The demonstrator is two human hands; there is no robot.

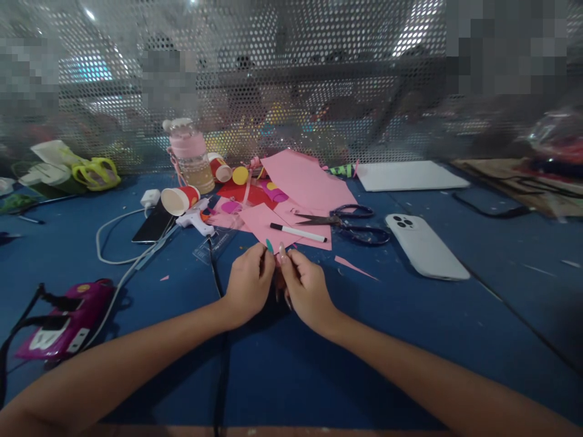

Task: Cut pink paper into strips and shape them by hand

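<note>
My left hand (250,280) and my right hand (306,288) meet in front of the pink paper, thumbs upward and fingertips pinched close together. A trace of pink shows between the fingertips, but the fingers hide what it is. Just beyond them lies a pink paper sheet (262,223) with a white marker (298,232), black at one end, across the pile. Open-bladed scissors (339,222) with dark blue handles rest right of the marker. A larger pink sheet (310,179) lies behind. Left of the pile is a white glue gun (197,220).
Red paper cups (181,199), a pink-topped bottle (189,155) and a black phone (157,223) with a white cable stand back left. A purple pouch (73,318) lies left, a white phone (426,246) right. A black cord (217,376) runs to the front edge. Perforated metal (296,91) closes the back.
</note>
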